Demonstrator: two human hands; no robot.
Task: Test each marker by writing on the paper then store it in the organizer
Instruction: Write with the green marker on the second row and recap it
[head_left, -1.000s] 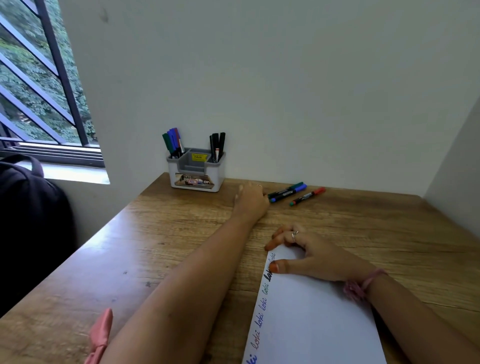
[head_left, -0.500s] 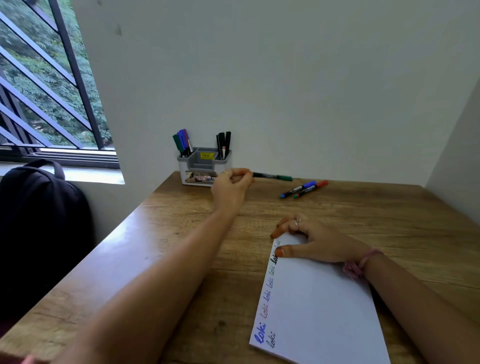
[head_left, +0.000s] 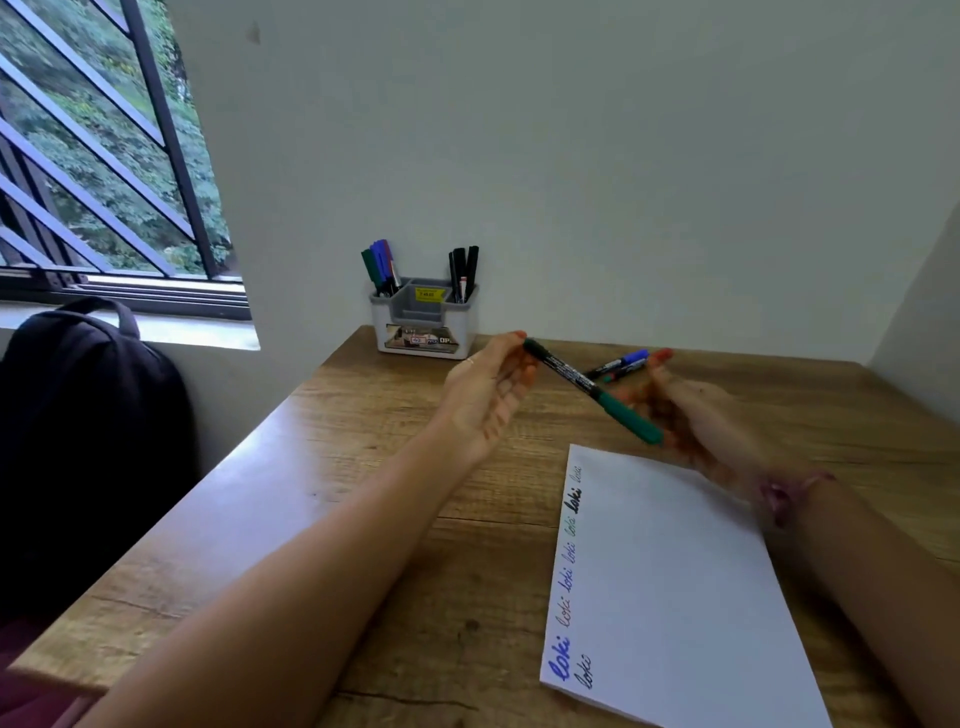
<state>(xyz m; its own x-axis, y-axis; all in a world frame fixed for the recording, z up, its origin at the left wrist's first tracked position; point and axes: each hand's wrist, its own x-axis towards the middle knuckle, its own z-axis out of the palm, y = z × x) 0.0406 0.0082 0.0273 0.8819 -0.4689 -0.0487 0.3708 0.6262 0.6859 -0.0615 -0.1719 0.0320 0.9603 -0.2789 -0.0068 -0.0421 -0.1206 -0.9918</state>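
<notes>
My left hand (head_left: 485, 387) pinches the back end of the green-capped marker (head_left: 592, 389), its cap pointing at my right hand (head_left: 691, 415) — blurred, fingers loosely spread, holding nothing I can make out. I should grip the cap squarely and pull straight. The paper (head_left: 670, 582) lies just beneath my right wrist; the organizer (head_left: 423, 332) sits beyond my left fingertips.

Grainy wooden table (head_left: 363, 441), matt paper (head_left: 675, 597), plastic organizer (head_left: 423, 332)
</notes>
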